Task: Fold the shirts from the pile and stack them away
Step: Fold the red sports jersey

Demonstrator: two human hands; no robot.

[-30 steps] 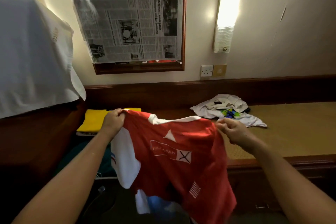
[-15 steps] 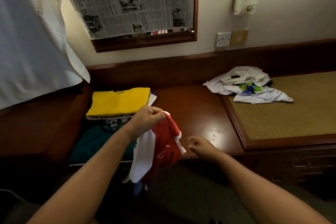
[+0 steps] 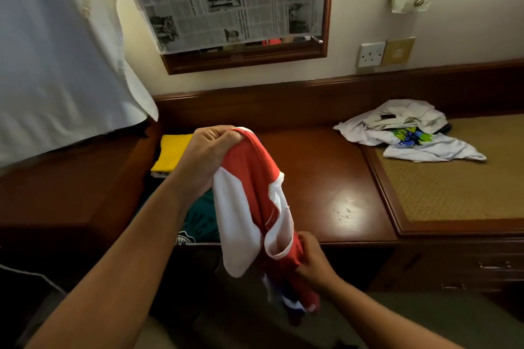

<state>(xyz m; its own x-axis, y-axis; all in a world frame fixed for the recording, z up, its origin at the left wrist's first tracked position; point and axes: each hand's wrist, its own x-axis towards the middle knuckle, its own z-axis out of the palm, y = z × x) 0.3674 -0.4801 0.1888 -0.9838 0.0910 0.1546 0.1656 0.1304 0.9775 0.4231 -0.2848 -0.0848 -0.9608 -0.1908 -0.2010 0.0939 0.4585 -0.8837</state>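
Note:
A red and white shirt (image 3: 249, 207) hangs doubled over in front of the wooden desk (image 3: 326, 178). My left hand (image 3: 211, 150) grips its top edge, bunched in a fist. Lower down, my right hand (image 3: 312, 261) holds the hanging red fabric near the desk's front edge. A folded yellow shirt (image 3: 171, 156) tops a stack at the desk's left end, with a teal shirt (image 3: 201, 221) lying in front of it. The pile of unfolded white shirts (image 3: 408, 133), one with a blue and green print, lies at the back right.
A white cloth (image 3: 56, 65) drapes over something at the left. A framed mirror covered with newspaper (image 3: 226, 0) hangs on the wall, with a wall socket (image 3: 371, 54) to its right. A woven mat inset (image 3: 453, 178) covers the desk's right part.
The shirt was spread wide between both hands; the left hand then gathered it while the right let go. Now the right hand has taken hold of the hanging lower part.

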